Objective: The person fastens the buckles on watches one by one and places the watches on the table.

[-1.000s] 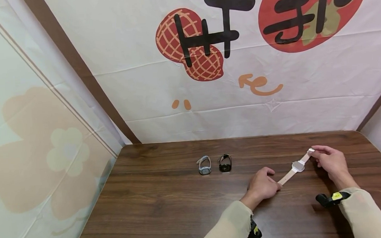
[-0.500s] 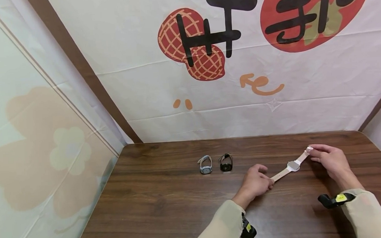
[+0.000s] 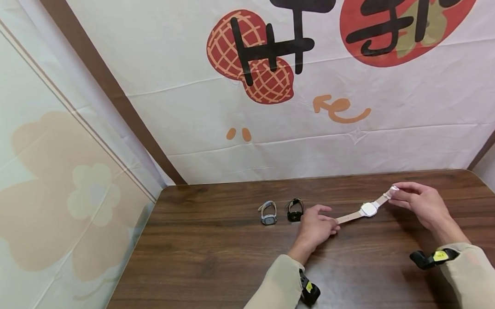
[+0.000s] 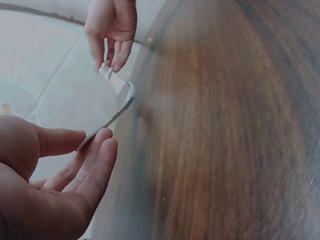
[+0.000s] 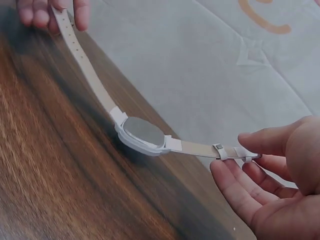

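Observation:
A white wristwatch with a pale strap is stretched between both hands above the table. My left hand pinches the end of the strap with the holes, thumb against fingertips in the left wrist view. The buckle end is pinched by my right hand; in the right wrist view the strap loops show beside its fingertips. The strap sags a little, and the back of the watch case faces up. Just beyond the left hand stands a black watch, partly covered by it, with a light blue watch to its left.
The brown wood table ends at a white printed cloth backdrop. Another cloth panel with a flower print hangs along the left side. Black straps with yellow labels sit at both wrists.
Both hands have moved left with the white wristwatch, the left hand farther, up close to the black watch. The watch strap now lies flatter across the view. The two standing watches have stayed put.

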Motion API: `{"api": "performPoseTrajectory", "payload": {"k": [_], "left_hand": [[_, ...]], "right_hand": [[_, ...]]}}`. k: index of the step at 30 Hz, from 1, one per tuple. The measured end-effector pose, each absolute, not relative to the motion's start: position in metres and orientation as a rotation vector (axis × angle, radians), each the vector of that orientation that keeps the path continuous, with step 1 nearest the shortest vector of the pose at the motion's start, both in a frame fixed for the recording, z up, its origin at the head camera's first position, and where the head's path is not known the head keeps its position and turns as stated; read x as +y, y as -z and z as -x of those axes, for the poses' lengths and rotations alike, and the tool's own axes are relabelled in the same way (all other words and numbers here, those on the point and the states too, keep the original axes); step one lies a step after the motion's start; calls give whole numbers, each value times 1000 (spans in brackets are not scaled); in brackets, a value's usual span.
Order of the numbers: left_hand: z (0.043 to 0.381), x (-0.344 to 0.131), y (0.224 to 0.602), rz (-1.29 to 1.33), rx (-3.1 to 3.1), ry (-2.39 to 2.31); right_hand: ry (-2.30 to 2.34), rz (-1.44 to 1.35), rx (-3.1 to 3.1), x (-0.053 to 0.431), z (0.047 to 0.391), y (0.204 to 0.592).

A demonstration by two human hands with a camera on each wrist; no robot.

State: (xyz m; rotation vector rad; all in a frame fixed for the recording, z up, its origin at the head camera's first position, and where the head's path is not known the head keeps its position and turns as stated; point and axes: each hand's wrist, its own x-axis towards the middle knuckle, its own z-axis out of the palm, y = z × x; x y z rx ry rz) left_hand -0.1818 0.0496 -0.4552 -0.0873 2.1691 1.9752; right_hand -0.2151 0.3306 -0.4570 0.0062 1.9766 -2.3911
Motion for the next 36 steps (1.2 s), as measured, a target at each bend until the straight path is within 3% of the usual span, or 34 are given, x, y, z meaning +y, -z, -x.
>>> {"api": "performPoseTrajectory", "payload": {"k": [19,36], "left_hand": [[197,-1,444,157,2174,-2148],[202,-28,439,196,2157,-2263]], "right_hand": [[2599,310,1759,293,213,449],[2655,362,1708,261,215,446]]}}
